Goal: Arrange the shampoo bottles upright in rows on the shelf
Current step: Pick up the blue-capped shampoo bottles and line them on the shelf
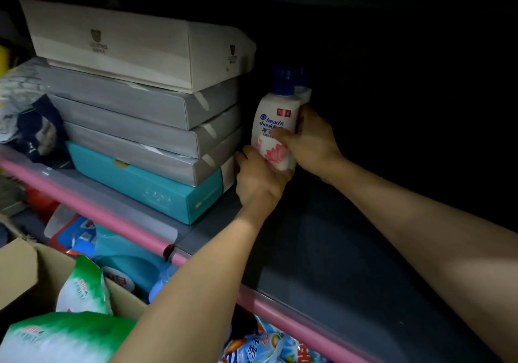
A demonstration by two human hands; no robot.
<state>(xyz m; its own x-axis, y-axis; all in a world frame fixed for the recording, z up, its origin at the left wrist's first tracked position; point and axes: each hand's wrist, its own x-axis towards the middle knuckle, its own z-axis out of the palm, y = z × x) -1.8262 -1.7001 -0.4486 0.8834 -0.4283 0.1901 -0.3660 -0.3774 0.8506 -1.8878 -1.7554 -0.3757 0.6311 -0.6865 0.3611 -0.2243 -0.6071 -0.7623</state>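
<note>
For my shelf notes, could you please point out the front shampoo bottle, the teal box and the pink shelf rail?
front shampoo bottle (273, 116), head view: white body at the logo.
teal box (157, 191), head view: long front side.
pink shelf rail (92, 208), head view: left stretch.

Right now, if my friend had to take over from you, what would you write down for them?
Left hand: grips the bottom of the front shampoo bottle.
Right hand: grips the same bottle on its right side, thumb across the label.
Bottles: the front one is upright, beside the stack of boxes on the shelf. A second bottle stands just behind it, mostly hidden.
Done: one bottle seems placed at the back.
Left: let go of this one once it stands steady, then fill the rows. The dark hides the rest of the shelf.
</note>
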